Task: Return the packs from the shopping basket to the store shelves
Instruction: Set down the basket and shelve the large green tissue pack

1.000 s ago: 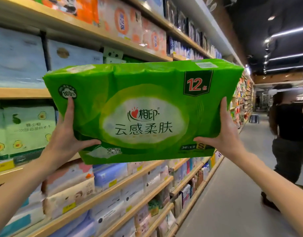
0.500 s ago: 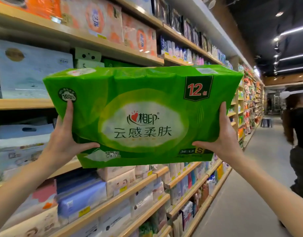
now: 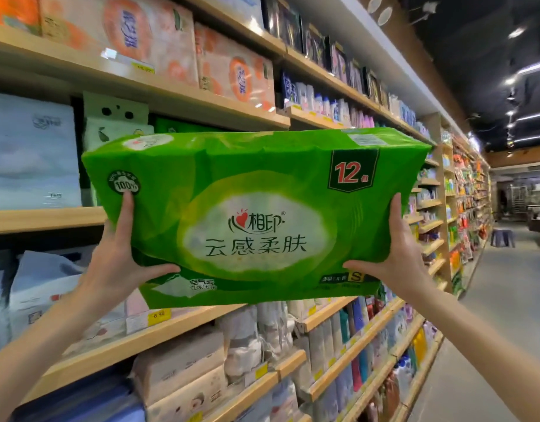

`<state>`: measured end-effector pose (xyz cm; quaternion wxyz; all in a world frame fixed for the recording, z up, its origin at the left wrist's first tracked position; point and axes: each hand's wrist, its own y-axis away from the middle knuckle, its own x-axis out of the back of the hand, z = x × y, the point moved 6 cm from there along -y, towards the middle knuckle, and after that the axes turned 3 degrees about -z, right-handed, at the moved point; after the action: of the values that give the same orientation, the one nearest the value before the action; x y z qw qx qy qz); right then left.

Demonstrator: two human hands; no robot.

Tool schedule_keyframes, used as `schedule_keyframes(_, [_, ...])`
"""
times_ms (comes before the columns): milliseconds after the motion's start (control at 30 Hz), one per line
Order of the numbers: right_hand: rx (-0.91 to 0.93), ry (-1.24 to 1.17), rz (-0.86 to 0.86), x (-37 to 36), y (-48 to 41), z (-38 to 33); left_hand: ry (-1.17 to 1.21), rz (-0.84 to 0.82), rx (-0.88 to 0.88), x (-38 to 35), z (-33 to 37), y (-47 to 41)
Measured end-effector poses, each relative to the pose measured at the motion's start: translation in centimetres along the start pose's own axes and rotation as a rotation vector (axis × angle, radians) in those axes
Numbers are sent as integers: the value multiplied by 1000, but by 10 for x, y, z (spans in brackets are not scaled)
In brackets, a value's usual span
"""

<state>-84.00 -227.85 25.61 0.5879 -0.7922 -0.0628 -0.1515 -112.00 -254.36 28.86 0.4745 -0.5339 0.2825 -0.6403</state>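
While left hand (image 3: 119, 263) & right hand (image 3: 399, 260), thumbs splayed, grip the green pack (image 3: 256, 214), we're mid-return — next: slide it onto shelf (image 3: 43, 219).

you have one view, from the wide-angle camera on your head. it faces forward along the aisle and, it seems, a little upward, with the store shelves (image 3: 43, 219) running from near left to far right. it sits close: the green pack (image 3: 256, 220), at arm's length between your left hand (image 3: 116, 266) and right hand (image 3: 405, 263), fills the middle.
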Motion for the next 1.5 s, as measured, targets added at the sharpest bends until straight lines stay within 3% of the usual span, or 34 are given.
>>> schedule_keyframes(300, [101,-85,57,-49,-37,84,-162,3,-8,-48,12,-34])
schedule_keyframes(767, [231,-436,-38,-109,-142,209,-422,166,23,-121,70,-75])
schedule_keyframes(1167, [276,-615,29,-164,-206,227,-627,249,-100,-120,84,-132])
schedule_keyframes(1500, [381,-588,186,-190,-273,213,-656,381,-169,-112,58,-187])
